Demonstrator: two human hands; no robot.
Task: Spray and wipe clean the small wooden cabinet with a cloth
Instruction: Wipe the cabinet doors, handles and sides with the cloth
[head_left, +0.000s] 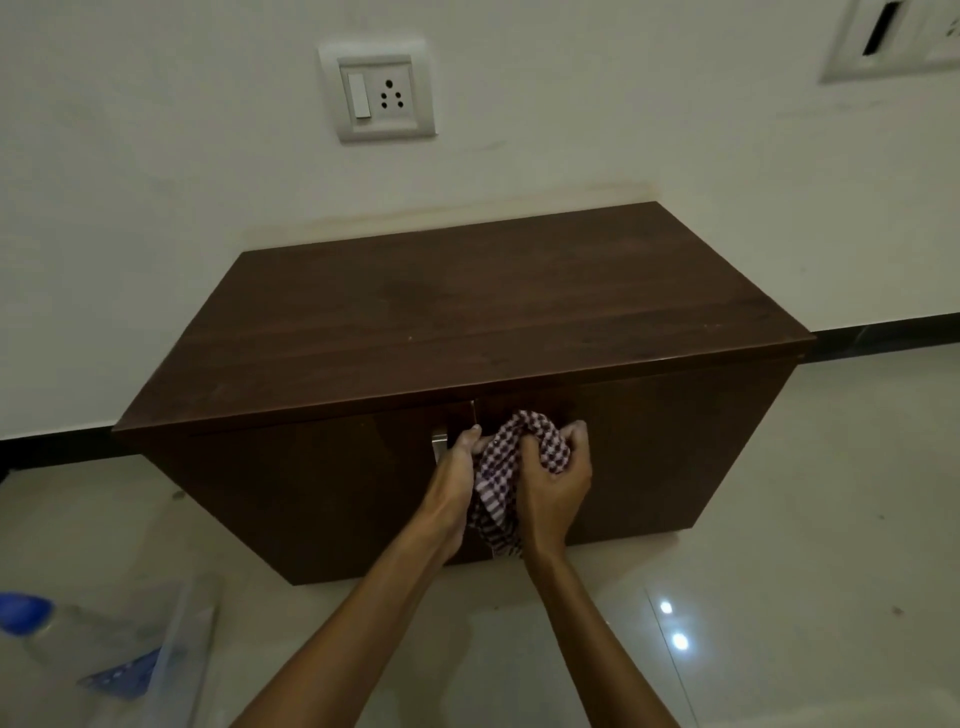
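Note:
A small dark brown wooden cabinet (467, 312) with two front doors stands on the floor against a white wall. In front of the door seam, both hands hold a bunched checked purple-and-white cloth (498, 478). My left hand (457, 467) grips its left side, close to a metal door handle (439, 444). My right hand (553, 483) is closed around its right side. The cloth's tail hangs down between my wrists. A clear spray bottle with a blue cap (31, 613) lies blurred at the lower left.
A switch and socket plate (379, 91) is on the wall above the cabinet. A second wall plate (893, 36) sits at the top right. Glossy pale floor tiles (805, 571) surround the cabinet. A black skirting strip (883, 338) runs along the wall base.

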